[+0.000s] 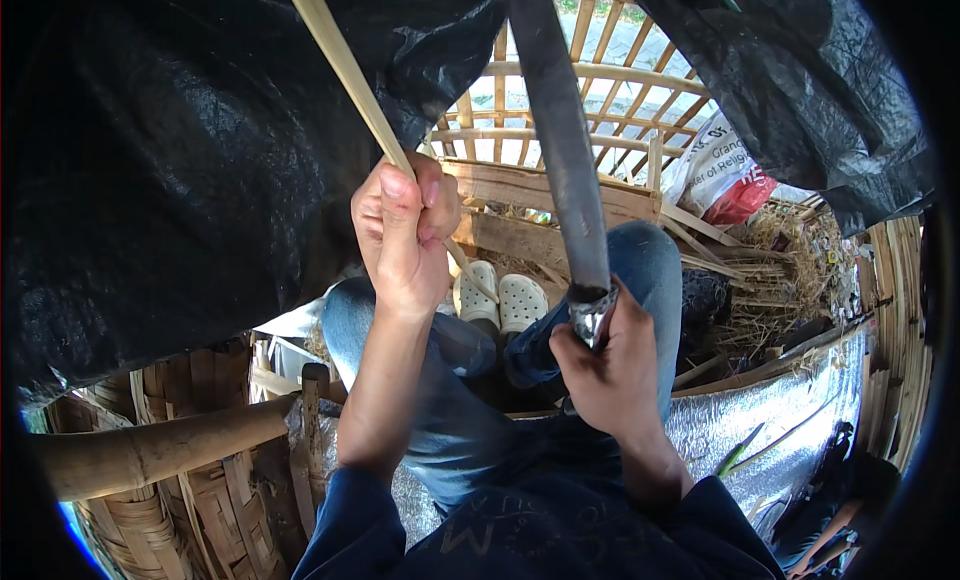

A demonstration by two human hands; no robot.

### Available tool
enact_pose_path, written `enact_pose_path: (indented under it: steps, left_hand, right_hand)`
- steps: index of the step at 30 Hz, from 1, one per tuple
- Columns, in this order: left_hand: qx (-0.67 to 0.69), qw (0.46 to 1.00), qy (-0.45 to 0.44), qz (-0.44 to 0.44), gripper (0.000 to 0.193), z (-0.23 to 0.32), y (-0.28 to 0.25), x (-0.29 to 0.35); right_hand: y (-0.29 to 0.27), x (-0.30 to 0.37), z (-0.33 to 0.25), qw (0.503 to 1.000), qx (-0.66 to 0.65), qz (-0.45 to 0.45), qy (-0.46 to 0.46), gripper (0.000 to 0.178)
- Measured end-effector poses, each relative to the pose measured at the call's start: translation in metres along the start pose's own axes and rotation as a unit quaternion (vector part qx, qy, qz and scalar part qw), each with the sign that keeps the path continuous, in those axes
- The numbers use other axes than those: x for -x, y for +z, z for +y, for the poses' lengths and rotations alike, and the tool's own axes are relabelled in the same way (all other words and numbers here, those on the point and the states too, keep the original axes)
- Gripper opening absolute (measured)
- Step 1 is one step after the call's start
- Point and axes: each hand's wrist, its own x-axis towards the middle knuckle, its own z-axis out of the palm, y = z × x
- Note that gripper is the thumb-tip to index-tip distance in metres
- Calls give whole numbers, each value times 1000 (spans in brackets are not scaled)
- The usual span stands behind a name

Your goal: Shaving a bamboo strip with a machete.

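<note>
My left hand [405,230] is closed round a long, pale bamboo strip [343,65], thumb on top. The strip runs up and left past the upper edge, and its lower end comes out below the fist toward my shoes. In my right hand [613,372] is a machete [562,140] with a broad dark blade, pointing up and away from me. Its handle looks wrapped in something silvery, mostly covered by my fingers. Blade and strip are apart, the blade to the right of the strip.
Black plastic sheeting [150,180] hangs at the left and upper right. Ahead stand a bamboo lattice [600,75] and wooden planks [535,188]. A white and red sack [725,170] lies right, near straw and scraps [775,270]. Woven baskets [140,535] and a bamboo pole [165,445] are at lower left.
</note>
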Motion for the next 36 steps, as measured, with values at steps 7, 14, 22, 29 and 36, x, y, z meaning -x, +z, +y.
enact_pose_path:
  steps: [7,14,22,29,36]
  left_hand:
    - [-11,1000,-7,1,33,5,-5,2]
    - [-28,1000,-14,1,38,7,-4,-3]
    - [-43,999,-7,30,38,7,-1,-3]
    - [-52,996,14,64,39,0,0,-2]
    - [-36,997,8,60,40,5,-5,-4]
  right_hand:
    - [-4,29,15,993,33,-96,56,20]
    - [-17,73,31,976,92,-179,84,19]
    - [-23,62,-2,988,67,-102,95,19]
    - [10,85,70,975,54,-195,89,29]
    - [-12,71,51,985,102,-32,-134,22]
